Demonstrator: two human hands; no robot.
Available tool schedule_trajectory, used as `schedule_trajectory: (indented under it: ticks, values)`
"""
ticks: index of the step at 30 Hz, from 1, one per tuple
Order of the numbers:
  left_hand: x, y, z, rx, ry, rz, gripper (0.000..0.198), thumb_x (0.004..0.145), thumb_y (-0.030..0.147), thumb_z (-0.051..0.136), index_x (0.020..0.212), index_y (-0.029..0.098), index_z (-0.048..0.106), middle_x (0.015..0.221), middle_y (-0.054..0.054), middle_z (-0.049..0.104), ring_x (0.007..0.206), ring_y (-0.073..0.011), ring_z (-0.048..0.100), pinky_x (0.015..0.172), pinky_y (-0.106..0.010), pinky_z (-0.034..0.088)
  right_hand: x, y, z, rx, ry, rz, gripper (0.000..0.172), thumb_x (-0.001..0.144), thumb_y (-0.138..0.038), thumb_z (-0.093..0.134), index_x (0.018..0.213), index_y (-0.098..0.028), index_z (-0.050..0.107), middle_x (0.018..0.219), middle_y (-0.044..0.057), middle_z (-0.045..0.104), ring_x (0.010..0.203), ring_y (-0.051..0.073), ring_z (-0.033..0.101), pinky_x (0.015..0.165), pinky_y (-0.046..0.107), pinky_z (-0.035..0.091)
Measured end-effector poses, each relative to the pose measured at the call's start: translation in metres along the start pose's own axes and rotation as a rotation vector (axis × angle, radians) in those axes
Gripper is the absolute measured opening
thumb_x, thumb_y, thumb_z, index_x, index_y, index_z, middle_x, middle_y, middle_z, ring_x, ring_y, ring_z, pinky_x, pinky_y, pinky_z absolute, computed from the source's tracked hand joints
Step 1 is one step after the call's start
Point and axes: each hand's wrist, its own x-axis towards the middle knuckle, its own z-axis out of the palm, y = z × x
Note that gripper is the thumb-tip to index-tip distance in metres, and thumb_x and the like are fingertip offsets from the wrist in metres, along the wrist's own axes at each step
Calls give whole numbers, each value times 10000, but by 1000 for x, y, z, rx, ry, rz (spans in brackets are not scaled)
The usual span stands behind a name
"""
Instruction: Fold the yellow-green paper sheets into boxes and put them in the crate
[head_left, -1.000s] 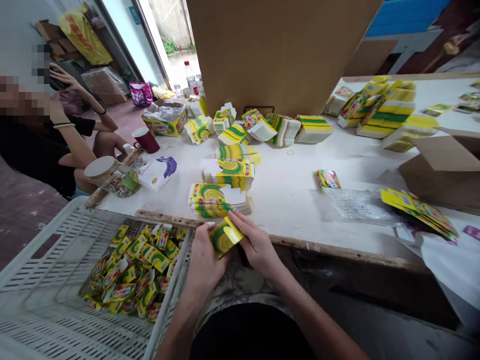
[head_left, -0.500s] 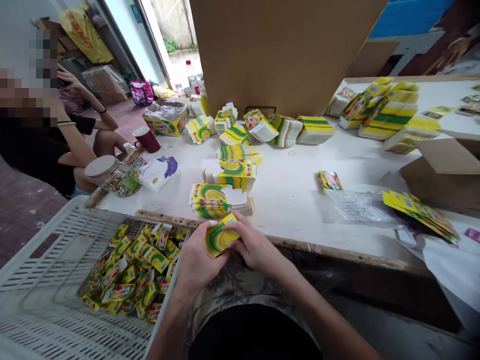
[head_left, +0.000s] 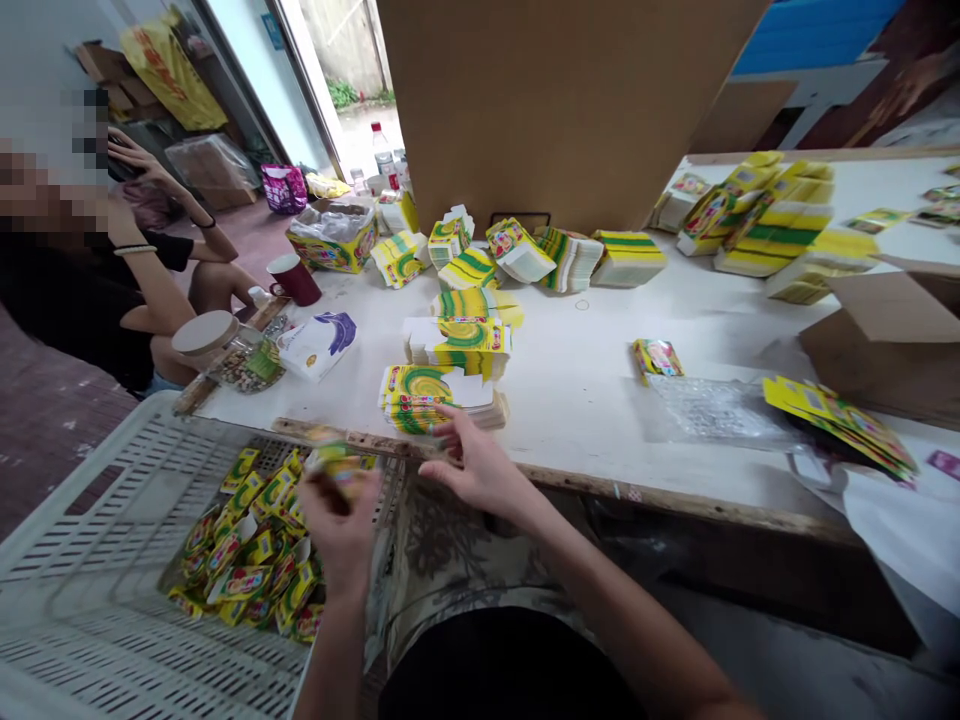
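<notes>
My left hand (head_left: 341, 520) is closed around a small yellow-green carton (head_left: 341, 468), blurred by motion, over the right side of a white plastic crate (head_left: 142, 430). Inside that crate lies a heap of folded yellow cartons (head_left: 262, 545). My right hand (head_left: 480, 465) has its fingers apart and holds nothing. Its fingertips are by the front edge of the nearest stack of flat cartons (head_left: 420, 395); whether they touch it I cannot tell. Behind that stack sits another stack of flat cartons (head_left: 469, 345).
More carton bundles (head_left: 521, 250) line the foot of a large cardboard sheet (head_left: 577, 110). A lidded jar (head_left: 240, 355) and a maroon mug (head_left: 296, 280) stand at the left. An open cardboard box (head_left: 885, 340) is at the right. A person (head_left: 150, 260) sits at the far left.
My hands have parted. The left moved left with the carton, over the crate's edge; the right let go of it and moved slightly towards the near stack, fingers spread.
</notes>
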Motion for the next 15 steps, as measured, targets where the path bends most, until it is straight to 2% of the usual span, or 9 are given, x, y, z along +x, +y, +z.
schedule_trajectory:
  ticks: [2, 3, 4, 6, 8, 12, 15]
  values:
    - [13, -8, -13, -376, 342, -95, 446, 720, 522, 653, 1006, 217, 499, 1011, -45, 579, 874, -183, 619, 809, -334, 528, 17, -4, -9, -221, 92, -46, 580, 812, -324, 663, 1322, -155, 445, 1133, 125, 617, 1009, 227, 589, 887, 366, 464]
    - [20, -11, -19, -558, 437, -171, 452, 758, 600, 562, 983, 213, 495, 1037, -61, 564, 941, -188, 610, 853, -338, 520, 27, -4, -12, -367, 157, -50, 469, 831, -313, 646, 1252, -156, 511, 1117, 124, 611, 1024, 233, 575, 892, 364, 456]
    - [25, -15, -24, -700, 458, -270, 500, 773, 667, 485, 967, 206, 489, 1052, -84, 549, 1007, -202, 596, 884, -344, 513, 38, -4, -15, -512, 212, -34, 382, 845, -304, 632, 1187, -151, 558, 1103, 131, 602, 1031, 245, 562, 893, 372, 449]
    - [30, -19, -28, -849, 415, -434, 556, 790, 720, 402, 984, 203, 469, 1089, -122, 526, 1088, -219, 568, 906, -358, 508, 57, -3, -19, -711, 281, 36, 299, 834, -303, 649, 1073, -128, 613, 1055, 161, 589, 1006, 283, 546, 866, 405, 445]
    - [29, -20, -25, -870, 360, -512, 533, 817, 682, 415, 1031, 197, 461, 1108, -133, 527, 1062, -210, 581, 869, -350, 526, 70, 1, -18, -774, 300, 88, 261, 800, -300, 689, 977, -117, 632, 1006, 178, 584, 977, 309, 534, 843, 433, 438]
    - [16, -17, -3, -852, 298, -554, 431, 853, 568, 471, 1028, 179, 532, 1019, -85, 586, 825, -140, 620, 696, -250, 535, 77, 8, -11, -787, 311, 95, 242, 802, -287, 686, 958, -122, 602, 994, 178, 576, 968, 307, 516, 844, 434, 421]
    - [8, -13, 15, -884, 171, -560, 430, 839, 549, 518, 1029, 168, 579, 956, -73, 621, 771, -136, 623, 657, -238, 522, 73, 11, -8, -766, 332, 75, 213, 839, -259, 637, 996, -128, 579, 999, 169, 580, 972, 297, 513, 850, 417, 411]
